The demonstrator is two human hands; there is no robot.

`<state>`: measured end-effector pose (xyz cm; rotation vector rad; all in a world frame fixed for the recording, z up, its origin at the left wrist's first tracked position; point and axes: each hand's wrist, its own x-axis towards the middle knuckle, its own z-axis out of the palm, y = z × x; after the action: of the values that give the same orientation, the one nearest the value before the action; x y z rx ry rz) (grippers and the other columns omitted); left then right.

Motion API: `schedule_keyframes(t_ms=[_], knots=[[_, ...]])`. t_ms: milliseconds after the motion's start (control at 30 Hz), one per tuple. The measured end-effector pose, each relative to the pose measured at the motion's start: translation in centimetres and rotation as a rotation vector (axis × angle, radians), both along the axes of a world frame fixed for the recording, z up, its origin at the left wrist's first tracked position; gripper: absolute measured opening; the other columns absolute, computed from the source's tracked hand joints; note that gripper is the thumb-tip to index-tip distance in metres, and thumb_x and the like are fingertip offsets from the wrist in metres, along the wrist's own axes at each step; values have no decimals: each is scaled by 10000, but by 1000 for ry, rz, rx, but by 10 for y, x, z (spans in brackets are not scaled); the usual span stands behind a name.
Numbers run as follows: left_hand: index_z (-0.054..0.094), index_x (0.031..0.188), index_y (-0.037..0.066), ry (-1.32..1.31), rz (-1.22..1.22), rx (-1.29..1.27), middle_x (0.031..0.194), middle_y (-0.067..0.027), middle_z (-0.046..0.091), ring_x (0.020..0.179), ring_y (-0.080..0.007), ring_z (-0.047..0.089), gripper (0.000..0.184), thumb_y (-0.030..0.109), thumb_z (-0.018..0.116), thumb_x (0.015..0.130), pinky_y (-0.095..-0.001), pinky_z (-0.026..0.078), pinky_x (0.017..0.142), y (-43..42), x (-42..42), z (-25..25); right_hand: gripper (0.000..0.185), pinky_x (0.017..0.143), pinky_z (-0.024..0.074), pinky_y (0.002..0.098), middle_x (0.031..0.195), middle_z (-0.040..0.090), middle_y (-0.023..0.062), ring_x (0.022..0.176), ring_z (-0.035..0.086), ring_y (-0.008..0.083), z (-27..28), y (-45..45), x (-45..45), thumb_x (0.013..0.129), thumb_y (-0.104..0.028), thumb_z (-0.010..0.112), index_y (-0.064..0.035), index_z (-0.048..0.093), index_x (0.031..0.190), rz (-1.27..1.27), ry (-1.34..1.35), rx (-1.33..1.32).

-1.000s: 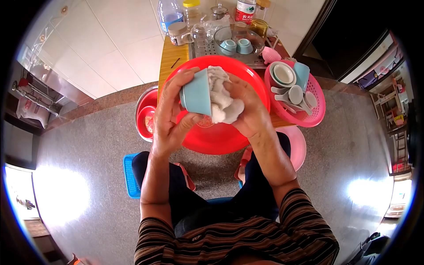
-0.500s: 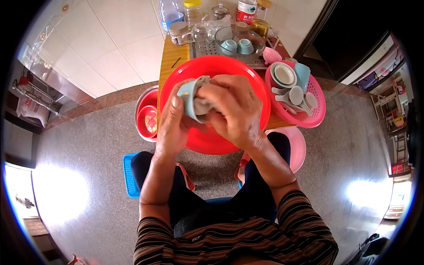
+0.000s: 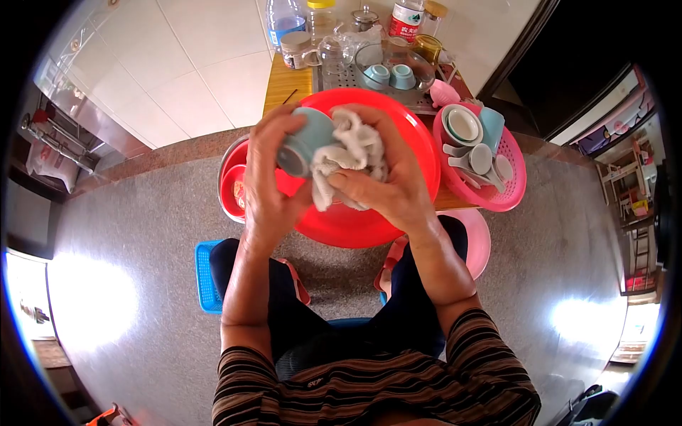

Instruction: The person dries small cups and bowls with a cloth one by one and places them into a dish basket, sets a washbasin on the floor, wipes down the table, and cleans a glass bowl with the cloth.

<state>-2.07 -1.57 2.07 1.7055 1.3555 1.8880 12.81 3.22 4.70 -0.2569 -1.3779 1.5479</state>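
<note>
My left hand grips a light blue bowl by its outer side, with the bowl tilted and its base toward the lower left. A crumpled white cloth is bunched in my right hand, its thumb pressed on top, right beside the bowl. Both hands are above a large red basin, which they partly cover. The inside of the bowl is hidden from view.
A pink colander with bowls, cups and white spoons stands to the right. Behind, a glass bowl holds small blue cups near jars and bottles. A blue basket lies at lower left, a pink basin at lower right.
The bowl has turned in my left hand so its base shows. My right hand has drawn the cloth out of the bowl to its right side. The view has shifted slightly.
</note>
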Motion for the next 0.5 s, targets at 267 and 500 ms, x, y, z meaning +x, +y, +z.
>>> schedule_keyframes(t_ms=[267,500], knots=[[440,1195,81,427,83,117,1266,-176,441,1138,-318,483,665,47,747,607,-395,443,901,-3,5,6,291,678,482,211,885,577,12,797,563,69,-4,0,5,823,-108,646,-14,520,1067,80,-89,-43],[476,1135,9,-370,-519,-111,1090,-82,551,959,-142,553,558,145,771,681,-242,453,739,-9,1,-3,155,658,472,206,826,614,10,736,580,65,-1,22,23,826,-87,584,-5,599,957,141,-84,-122]])
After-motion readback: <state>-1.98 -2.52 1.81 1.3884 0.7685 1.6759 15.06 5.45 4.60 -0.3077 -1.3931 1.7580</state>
